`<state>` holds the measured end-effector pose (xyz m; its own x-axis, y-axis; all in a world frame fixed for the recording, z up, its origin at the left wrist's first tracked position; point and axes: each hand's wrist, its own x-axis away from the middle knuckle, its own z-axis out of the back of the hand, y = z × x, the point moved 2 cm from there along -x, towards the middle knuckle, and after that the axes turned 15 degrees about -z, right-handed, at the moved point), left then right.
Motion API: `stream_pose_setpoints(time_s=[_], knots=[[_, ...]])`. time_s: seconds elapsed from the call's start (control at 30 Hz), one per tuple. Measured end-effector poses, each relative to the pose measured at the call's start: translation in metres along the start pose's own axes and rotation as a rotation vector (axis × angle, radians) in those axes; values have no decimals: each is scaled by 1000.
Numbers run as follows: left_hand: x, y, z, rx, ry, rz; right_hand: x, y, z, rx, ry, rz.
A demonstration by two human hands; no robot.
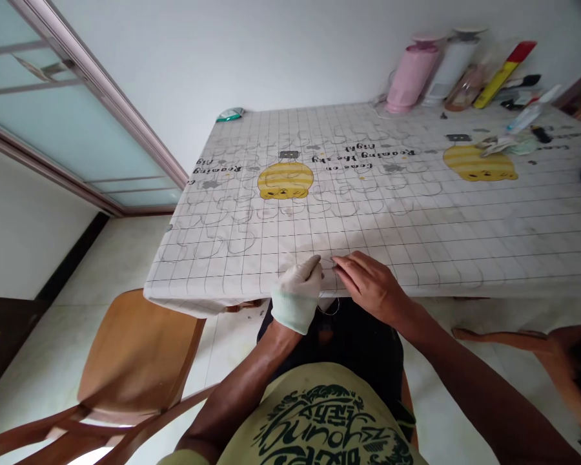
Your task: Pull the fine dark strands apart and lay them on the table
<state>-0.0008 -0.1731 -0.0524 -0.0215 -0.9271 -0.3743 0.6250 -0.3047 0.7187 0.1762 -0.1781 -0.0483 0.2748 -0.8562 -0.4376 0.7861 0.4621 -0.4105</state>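
My left hand (301, 284), in a white glove with a pale green cuff, is closed in a pinch near the table's front edge. Bare and also pinched shut, my right hand (368, 281) is just to its right, fingertips a short gap away. A very thin strand like wire shows at the fingertips of both hands. Below them a thin wire loop (329, 312) hangs in front of my dark trousers. Farther back, thin grey wavy strands (213, 242) spread over the checked tablecloth (281, 248); whether they are loose wire or print is hard to tell.
At the back right stand a pink cylinder (413, 77), a white cylinder (450, 68), a yellow and red box (503, 76) and a clear bottle (532, 113) by a crumpled cloth (508, 145). A green packet (230, 115) lies at the back left corner. Wooden chairs (140, 352) flank me.
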Motion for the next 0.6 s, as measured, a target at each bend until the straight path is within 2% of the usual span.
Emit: stream_pose_setpoints(time_s=[0.13, 0.33, 0.5, 0.6], knots=[[1, 0, 2, 14, -46, 23, -1, 4, -3, -4, -24, -5], [1, -5, 3, -24, -51, 27, -3, 0, -5, -2, -32, -34], [3, -7, 2, -17, -28, 35, -14, -4, 4, 25, -106, 33], [2, -7, 3, 37, -21, 93, -20, -1, 12, -7, -132, 44]])
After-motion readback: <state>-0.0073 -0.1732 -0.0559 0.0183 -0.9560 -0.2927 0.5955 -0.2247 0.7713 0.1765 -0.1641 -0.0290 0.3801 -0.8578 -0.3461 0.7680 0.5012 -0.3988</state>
